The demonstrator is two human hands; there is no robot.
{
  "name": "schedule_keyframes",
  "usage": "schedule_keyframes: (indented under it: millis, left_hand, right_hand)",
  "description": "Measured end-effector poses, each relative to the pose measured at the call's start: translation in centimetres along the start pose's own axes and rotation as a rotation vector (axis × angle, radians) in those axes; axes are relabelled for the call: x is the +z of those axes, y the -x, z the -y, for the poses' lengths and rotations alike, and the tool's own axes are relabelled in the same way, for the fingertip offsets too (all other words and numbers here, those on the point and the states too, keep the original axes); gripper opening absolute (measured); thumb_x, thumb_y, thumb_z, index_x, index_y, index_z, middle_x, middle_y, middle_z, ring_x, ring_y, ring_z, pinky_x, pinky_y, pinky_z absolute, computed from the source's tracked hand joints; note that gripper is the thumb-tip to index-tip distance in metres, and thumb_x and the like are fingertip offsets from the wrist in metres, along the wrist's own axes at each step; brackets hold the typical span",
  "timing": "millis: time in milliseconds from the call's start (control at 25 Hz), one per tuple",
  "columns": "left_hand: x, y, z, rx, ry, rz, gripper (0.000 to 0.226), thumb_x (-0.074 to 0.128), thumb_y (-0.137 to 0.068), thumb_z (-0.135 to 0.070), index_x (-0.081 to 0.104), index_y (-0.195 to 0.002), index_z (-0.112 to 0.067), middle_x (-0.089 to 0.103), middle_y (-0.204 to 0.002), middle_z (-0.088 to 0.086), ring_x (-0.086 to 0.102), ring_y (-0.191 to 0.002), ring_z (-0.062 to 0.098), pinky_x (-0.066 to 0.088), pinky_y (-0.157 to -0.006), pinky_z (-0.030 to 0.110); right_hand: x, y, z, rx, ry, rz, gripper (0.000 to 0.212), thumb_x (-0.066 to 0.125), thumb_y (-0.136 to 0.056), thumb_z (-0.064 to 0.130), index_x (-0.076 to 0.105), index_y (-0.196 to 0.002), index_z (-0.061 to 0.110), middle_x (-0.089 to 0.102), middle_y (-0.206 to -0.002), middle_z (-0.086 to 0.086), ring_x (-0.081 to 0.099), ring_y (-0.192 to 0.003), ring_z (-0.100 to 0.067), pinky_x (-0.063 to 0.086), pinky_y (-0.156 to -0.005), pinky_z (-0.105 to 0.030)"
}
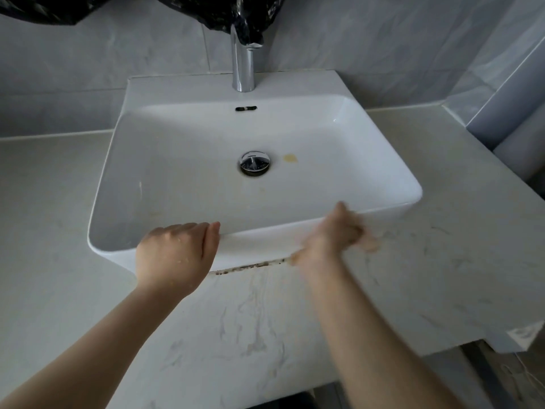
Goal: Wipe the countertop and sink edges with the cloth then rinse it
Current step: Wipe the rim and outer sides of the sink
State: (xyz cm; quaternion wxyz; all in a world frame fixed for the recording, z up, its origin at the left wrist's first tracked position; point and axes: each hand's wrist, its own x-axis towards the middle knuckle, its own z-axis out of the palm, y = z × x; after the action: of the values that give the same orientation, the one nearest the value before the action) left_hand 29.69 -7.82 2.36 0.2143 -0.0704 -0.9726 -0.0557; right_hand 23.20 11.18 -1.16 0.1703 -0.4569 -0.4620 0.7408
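A white rectangular sink (295, 84) stands on a pale marbled countertop (442, 261). My left hand (174, 255) rests on the sink's front rim, with its fingers curled over the edge into the basin. My right hand (330, 237) is blurred by motion and pressed against the outside of the sink's front wall, near its right corner. It is closed on a small pale cloth (371, 245), which sticks out to the right where the sink meets the countertop. A dark grime line (250, 265) runs along the sink's base between my hands.
A chrome faucet (243, 63) rises behind the basin, with a black plastic bag (224, 10) hanging above it. The basin has a chrome drain (254, 163) and a yellowish stain (290, 157). The countertop ends at a chipped corner (522, 335) on the right. Grey tiles line the walls.
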Motion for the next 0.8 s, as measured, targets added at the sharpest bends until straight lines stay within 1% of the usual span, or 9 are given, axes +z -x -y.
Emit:
schedule_keyframes:
  millis: [80,120,240,360,440,560,640,720,800]
  left_hand:
    - [-0.1,0.1,0.0,0.011,-0.001,-0.011,0.05,0.037,-0.087,-0.029,0.036,-0.04,-0.012,0.036,-0.033,0.002,0.021,-0.036,0.016,0.005,-0.051,0.01]
    - [-0.2,0.1,0.1,0.018,-0.001,-0.016,0.05,0.037,-0.087,-0.029,0.036,-0.04,-0.012,0.036,-0.034,0.002,0.021,-0.036,0.016,0.006,-0.052,0.009]
    - [-0.3,0.2,0.3,0.021,-0.005,-0.017,0.05,0.037,-0.087,-0.03,0.038,-0.04,-0.012,0.037,-0.034,0.002,0.021,-0.037,0.016,0.005,-0.053,0.009]
    - [-0.4,0.3,0.3,0.027,-0.014,0.011,0.049,0.037,-0.088,-0.03,0.039,-0.041,-0.013,0.039,-0.035,0.001,0.03,-0.031,0.022,0.002,-0.053,0.011]
    - [-0.5,0.4,0.6,0.036,-0.006,0.039,0.048,0.036,-0.088,-0.032,0.041,-0.043,-0.015,0.042,-0.037,-0.001,0.038,-0.031,0.025,0.002,-0.051,0.012]
    - [-0.5,0.5,1.1,0.074,0.013,0.072,0.048,0.034,-0.088,-0.035,0.05,-0.047,-0.016,0.047,-0.04,-0.004,0.044,-0.033,0.023,0.003,-0.046,0.011]
    - [-0.5,0.6,1.7,0.053,0.003,0.094,0.048,0.034,-0.088,-0.038,0.051,-0.047,-0.018,0.047,-0.039,-0.004,0.044,-0.032,0.022,0.004,-0.046,0.01]
    - [-1.0,0.8,2.7,-0.001,-0.018,0.098,0.05,0.035,-0.087,-0.04,0.047,-0.044,-0.016,0.047,-0.037,-0.003,0.044,-0.03,0.023,0.006,-0.047,0.008]
    - [-1.6,1.5,4.5,-0.015,-0.02,0.081,0.05,0.036,-0.087,-0.038,0.047,-0.043,-0.016,0.047,-0.037,-0.002,0.045,-0.031,0.025,0.008,-0.044,0.01]
  right_hand:
    - [0.9,4.1,-2.1,0.132,0.085,0.098,0.078,0.045,-0.048,0.063,0.039,-0.115,0.023,0.047,-0.127,-0.006,0.052,-0.111,-0.031,0.046,-0.088,-0.055]
    - [1.3,4.7,-1.7,0.221,0.039,0.1,0.073,0.047,-0.051,0.059,0.037,-0.114,0.022,0.046,-0.123,-0.003,0.052,-0.108,-0.028,0.048,-0.082,-0.049]
    - [0.6,2.8,0.5,0.339,-0.035,0.01,0.026,0.051,-0.069,0.035,0.036,-0.087,0.023,0.043,-0.096,-0.002,0.049,-0.082,-0.025,0.042,-0.062,-0.032]
    - [-0.7,0.0,3.3,0.315,-0.054,-0.014,0.026,0.049,-0.072,0.041,0.037,-0.087,0.024,0.046,-0.095,-0.002,0.047,-0.073,-0.021,0.043,-0.06,-0.048]
    - [-1.0,-0.4,4.2,0.31,-0.049,0.006,0.034,0.048,-0.072,0.052,0.041,-0.092,0.026,0.047,-0.103,0.001,0.047,-0.079,-0.022,0.043,-0.052,-0.055]
    - [-0.1,1.2,2.4,0.253,-0.124,-0.063,0.066,0.049,-0.064,0.067,0.043,-0.116,0.028,0.049,-0.119,0.004,0.05,-0.102,-0.026,0.042,-0.082,-0.055]
    - [1.5,4.0,-1.0,0.144,-0.051,-0.119,0.094,0.05,-0.047,0.068,0.041,-0.127,0.019,0.055,-0.123,-0.006,0.055,-0.109,-0.03,0.045,-0.093,-0.051]
    - [3.2,8.8,-4.5,0.187,0.077,0.038,0.092,0.053,-0.05,0.059,0.04,-0.126,0.009,0.055,-0.119,-0.014,0.056,-0.109,-0.035,0.047,-0.092,-0.051]
    - [4.2,11.6,-6.0,0.315,0.101,0.158,0.08,0.048,-0.053,0.056,0.038,-0.121,0.014,0.051,-0.118,-0.01,0.055,-0.105,-0.034,0.047,-0.087,-0.054]
